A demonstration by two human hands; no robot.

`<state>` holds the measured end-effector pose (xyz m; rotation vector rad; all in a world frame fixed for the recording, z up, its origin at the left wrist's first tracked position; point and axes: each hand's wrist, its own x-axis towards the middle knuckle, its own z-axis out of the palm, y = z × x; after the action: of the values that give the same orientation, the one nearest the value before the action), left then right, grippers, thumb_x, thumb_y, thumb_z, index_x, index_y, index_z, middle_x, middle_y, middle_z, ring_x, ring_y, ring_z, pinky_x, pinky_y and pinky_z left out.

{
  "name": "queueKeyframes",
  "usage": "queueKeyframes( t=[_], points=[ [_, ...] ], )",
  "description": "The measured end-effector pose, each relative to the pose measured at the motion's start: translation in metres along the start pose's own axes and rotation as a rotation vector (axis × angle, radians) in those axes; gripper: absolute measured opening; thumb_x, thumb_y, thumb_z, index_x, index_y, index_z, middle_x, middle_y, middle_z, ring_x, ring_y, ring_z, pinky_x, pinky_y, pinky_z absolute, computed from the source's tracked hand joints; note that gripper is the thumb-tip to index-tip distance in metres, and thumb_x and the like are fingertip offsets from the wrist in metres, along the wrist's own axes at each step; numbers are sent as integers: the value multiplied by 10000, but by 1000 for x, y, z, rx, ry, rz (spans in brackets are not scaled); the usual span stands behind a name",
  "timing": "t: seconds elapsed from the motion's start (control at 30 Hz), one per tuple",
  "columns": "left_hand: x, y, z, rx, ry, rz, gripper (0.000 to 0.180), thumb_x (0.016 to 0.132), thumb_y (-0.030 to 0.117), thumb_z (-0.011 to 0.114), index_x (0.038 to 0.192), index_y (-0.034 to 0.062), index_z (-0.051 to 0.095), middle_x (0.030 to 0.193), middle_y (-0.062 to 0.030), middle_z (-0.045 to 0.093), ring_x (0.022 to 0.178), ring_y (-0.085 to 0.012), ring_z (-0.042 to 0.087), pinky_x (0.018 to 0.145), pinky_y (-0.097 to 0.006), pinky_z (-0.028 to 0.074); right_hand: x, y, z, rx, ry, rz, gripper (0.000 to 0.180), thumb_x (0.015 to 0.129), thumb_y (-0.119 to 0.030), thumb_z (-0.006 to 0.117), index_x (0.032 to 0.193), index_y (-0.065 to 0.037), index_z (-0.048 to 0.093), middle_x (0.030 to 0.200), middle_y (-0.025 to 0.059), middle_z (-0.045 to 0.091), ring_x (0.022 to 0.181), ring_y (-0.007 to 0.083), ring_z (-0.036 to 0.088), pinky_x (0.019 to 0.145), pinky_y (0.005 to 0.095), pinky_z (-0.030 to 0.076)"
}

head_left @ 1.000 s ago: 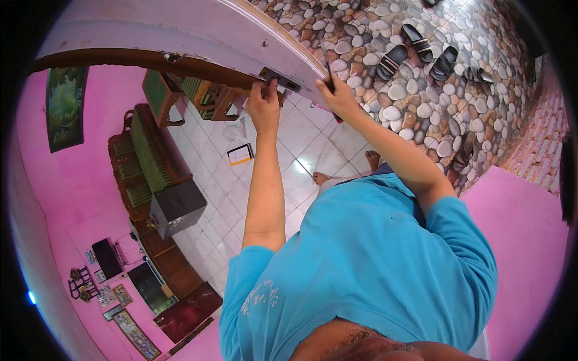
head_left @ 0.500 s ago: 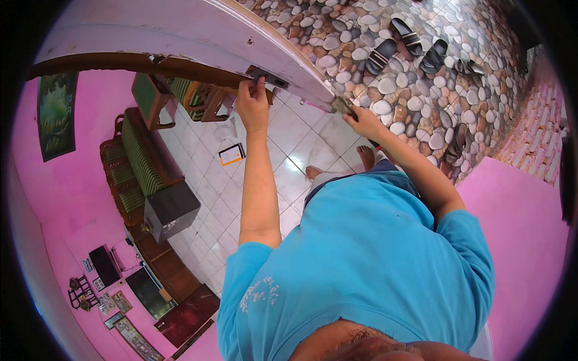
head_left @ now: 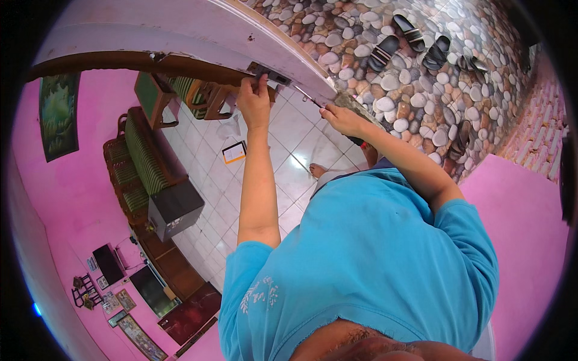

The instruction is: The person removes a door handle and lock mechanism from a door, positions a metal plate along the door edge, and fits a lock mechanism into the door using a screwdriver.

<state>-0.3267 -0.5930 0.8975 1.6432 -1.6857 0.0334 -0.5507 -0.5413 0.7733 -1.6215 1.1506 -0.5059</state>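
While the left hand (head_left: 254, 107) bunches its fingers (head_left: 262, 87) at the metal lock plate (head_left: 277, 77) on the door (head_left: 180, 30), whether pinching anything I cannot tell, the right hand (head_left: 345, 120) closes around a slim-shafted tool (head_left: 307, 95), tip just beside the plate. A pale leafy print (head_left: 260, 293) marks the blue shirt (head_left: 373, 253); any label on the orange-edged box (head_left: 234, 152) is too small to read.

Metal lock plate (head_left: 277, 77) at left hand (head_left: 254, 107) is showing dull finish. Screwdriver shaft (head_left: 307, 94) beyond right hand (head_left: 344, 120) is gleaming, bare metal. Floor tiles (head_left: 298, 141) between both hands are reflecting light, smooth and glossy.
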Motion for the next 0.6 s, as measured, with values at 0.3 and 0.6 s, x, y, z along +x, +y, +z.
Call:
queueKeyframes(
  t=[0.3,0.6],
  points=[
    [-3,-6,4,-79,-11,-66,343,924,318,724,837,16,586,726,-108,665,619,-245,641,585,-373,500,6,-6,6,18,-11,57,469,1058,-421,362,1109,-16,592,933,244,681,805,382,677,739,464,515],
    [-3,-10,11,-71,3,-39,334,928,315,719,850,22,580,708,-127,663,616,-271,659,569,-386,502,14,-10,3,-38,39,20,442,1054,-397,372,1104,-18,594,918,257,679,802,401,675,750,480,509]
  ],
)
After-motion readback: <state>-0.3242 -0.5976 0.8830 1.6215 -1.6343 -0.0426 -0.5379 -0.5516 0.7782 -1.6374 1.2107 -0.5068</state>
